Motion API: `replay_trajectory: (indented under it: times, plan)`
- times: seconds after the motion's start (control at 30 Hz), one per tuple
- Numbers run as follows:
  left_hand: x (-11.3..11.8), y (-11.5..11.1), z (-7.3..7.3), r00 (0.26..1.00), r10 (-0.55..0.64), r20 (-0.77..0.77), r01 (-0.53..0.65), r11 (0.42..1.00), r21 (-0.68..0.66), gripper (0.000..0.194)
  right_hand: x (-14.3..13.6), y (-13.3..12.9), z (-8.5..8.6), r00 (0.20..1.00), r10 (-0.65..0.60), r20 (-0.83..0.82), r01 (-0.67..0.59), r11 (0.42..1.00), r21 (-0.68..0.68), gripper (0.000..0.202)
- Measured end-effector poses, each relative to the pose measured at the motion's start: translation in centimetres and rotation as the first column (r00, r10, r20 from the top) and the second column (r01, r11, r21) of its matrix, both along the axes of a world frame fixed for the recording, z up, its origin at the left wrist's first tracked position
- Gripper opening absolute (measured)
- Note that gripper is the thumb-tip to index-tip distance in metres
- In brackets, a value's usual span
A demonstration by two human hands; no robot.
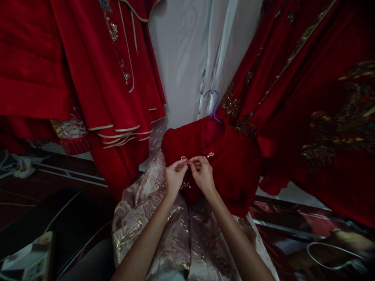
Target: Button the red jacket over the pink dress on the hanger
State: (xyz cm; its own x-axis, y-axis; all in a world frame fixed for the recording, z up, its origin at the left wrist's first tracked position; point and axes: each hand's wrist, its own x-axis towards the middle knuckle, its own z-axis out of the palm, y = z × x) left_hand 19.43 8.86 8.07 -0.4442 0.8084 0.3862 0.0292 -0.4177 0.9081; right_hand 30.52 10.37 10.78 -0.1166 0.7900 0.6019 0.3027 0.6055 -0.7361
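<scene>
A dark red top lies on a purple hanger, its collar facing away from me. Pearl-and-gold ornaments dot its front. My left hand and my right hand meet over this front, thumbs and forefingers pinched tip to tip. What lies between the fingertips is too small to make out. Just below them, a beaded ornament shows against the red cloth. Beneath the top spreads a shiny pinkish-gold brocade cloth, passing under both forearms.
Red garments with pale piping hang at the left, and heavily embroidered red garments at the right. White panels stand behind. Metal rack rails run low. A power strip lies on a dark surface at lower left.
</scene>
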Motion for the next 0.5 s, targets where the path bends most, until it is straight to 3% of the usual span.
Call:
replay_trajectory:
  times: [0.17,0.3,0.43,0.5]
  plan:
    - [-1.1,0.1,-0.2,0.996,-0.011,-0.09,0.01,1.0,-0.008,0.02,-0.4,-0.1,0.0,1.0,-0.005,0.021,0.004,1.0,0.011,0.006]
    - [-1.5,0.4,-0.6,0.993,-0.039,-0.11,0.04,0.999,0.006,0.017,-0.6,0.1,0.2,0.999,0.034,0.007,-0.034,0.998,-0.06,0.007]
    - [-1.3,-1.2,-2.4,0.999,0.009,-0.051,-0.008,1.0,0.016,0.027,2.3,-1.1,0.4,0.978,0.209,-0.001,-0.205,0.958,-0.202,0.015]
    - [-0.9,-2.8,-4.0,0.996,-0.043,-0.078,0.039,0.998,-0.052,0.021,4.9,-2.2,0.6,0.965,0.254,0.059,-0.23,0.936,-0.268,0.017]
